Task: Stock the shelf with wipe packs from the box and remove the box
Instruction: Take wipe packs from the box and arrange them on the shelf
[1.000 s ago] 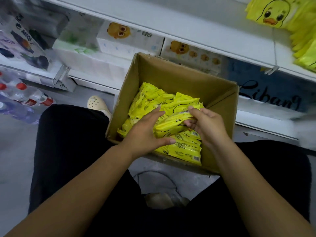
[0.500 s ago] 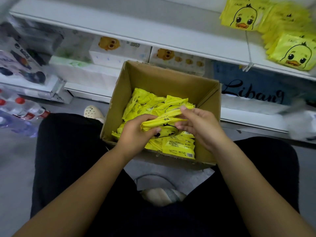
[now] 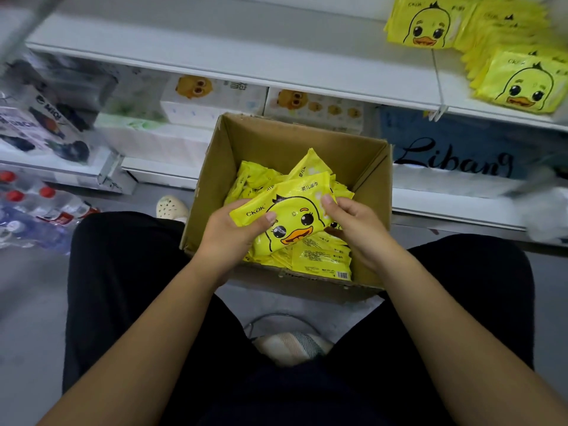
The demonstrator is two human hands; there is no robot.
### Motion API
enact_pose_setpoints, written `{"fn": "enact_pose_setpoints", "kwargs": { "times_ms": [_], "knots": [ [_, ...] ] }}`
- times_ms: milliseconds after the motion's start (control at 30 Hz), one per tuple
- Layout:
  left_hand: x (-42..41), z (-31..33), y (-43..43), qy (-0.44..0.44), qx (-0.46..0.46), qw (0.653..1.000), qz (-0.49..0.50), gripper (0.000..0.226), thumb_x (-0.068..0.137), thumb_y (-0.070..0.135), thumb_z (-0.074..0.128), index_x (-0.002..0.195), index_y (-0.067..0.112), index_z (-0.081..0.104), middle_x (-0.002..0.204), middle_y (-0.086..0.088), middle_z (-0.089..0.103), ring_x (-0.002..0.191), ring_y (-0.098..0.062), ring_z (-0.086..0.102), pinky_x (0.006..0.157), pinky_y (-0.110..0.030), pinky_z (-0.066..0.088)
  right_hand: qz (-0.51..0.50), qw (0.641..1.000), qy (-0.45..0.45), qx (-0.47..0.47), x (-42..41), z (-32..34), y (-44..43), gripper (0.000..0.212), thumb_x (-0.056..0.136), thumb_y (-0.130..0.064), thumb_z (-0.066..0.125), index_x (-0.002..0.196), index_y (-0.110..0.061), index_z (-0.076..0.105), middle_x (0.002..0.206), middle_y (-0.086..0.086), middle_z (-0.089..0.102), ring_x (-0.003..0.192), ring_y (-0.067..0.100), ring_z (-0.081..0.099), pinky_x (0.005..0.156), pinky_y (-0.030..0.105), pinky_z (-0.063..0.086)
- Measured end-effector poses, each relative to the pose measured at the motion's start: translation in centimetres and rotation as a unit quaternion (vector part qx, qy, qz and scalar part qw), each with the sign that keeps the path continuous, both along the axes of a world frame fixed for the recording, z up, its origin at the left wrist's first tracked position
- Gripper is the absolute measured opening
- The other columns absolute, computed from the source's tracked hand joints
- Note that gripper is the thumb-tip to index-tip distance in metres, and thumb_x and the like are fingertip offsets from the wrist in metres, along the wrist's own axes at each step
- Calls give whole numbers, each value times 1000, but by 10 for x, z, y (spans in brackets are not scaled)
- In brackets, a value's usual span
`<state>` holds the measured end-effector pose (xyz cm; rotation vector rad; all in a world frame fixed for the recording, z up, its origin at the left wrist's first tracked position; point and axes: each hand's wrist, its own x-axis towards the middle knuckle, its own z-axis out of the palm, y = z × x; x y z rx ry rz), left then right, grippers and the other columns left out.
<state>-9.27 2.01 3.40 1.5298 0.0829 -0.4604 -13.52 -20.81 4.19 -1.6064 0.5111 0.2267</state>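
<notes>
Item: open brown cardboard box, centre of frame, on the floor between my knees, against the lower shelving.

Contents: loose yellow plastic wipe packs, heaped.

In hand: one yellow wipe pack with a cartoon duck face, face up, raised over the heap. My left hand grips its left end, thumb on the front. My right hand curls round its right edge.

Stocked: matching yellow duck packs, upper right, on the white shelf.

Also: white duck-print tissue boxes under that shelf; red-capped water bottles, left edge.
</notes>
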Motion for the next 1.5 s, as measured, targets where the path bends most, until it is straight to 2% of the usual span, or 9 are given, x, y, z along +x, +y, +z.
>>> {"fn": "enact_pose_setpoints", "kwargs": {
  "times_ms": [100,300,467,633,767,900,1033,1333,1500],
  "knots": [
    [-1,-5,-4,11,20,1000,1,26,84,20,83,107,14,73,104,-5,79,103,-28,74,97,-56,55,-23,1000,-9,-9,0,-11,2,40,97,-44,61,101,-5,71,101,10,70,98,13,60,94,33,48],
    [-3,-7,-13,33,27,999,-5,18,85,18,80,102,15,75,102,-4,79,101,-27,74,96,-54,56,-54,998,16,-2,-11,-23,2,19,98,-41,61,94,-29,74,89,-4,69,101,12,62,95,32,50],
    [-8,-3,-15,80,-15,996,-26,37,76,36,80,107,16,76,111,-5,77,108,-26,73,101,-54,53,-74,997,-20,7,-10,-17,1,26,99,-44,58,102,-21,70,97,-10,68,96,7,61,85,26,47],
    [-13,-13,-16,66,-7,998,18,64,78,83,61,102,25,73,116,-6,74,113,-32,67,106,-54,47,-143,987,-10,67,-6,-20,3,15,96,-45,63,93,-32,69,112,-11,69,117,10,59,103,35,43],
    [-19,-22,-16,53,-17,996,63,64,74,88,58,94,28,60,100,1,54,92,-20,49,91,-44,42,-179,976,11,127,-7,-24,5,11,94,-42,66,93,-31,66,113,-9,67,127,18,54,117,48,35],
    [-19,-12,-16,87,-28,992,92,52,80,77,65,85,25,69,99,-3,64,98,-24,62,108,-63,42,-177,960,30,215,-4,-25,3,84,53,-60,91,122,-19,69,127,-2,70,132,21,54,119,53,32],
    [-17,-9,-18,102,-37,987,122,34,101,46,57,83,33,83,105,-1,79,112,-28,71,103,-53,52,-212,954,35,208,0,-34,0,92,39,-59,94,118,-18,73,124,-1,71,127,25,59,115,55,37],
    [-16,-1,-13,108,18,976,189,40,103,48,52,86,23,78,86,3,79,95,-28,75,74,-42,63,-208,963,46,163,0,-28,24,52,81,-54,77,121,-21,70,125,-5,70,122,18,61,110,47,41],
    [-14,-3,-1,156,5,967,203,41,105,53,43,101,25,72,93,4,79,94,-21,76,68,-36,61,-157,975,41,151,-10,-31,19,24,99,-27,62,105,-4,69,110,15,68,85,23,65,72,32,61]
  ]
}}
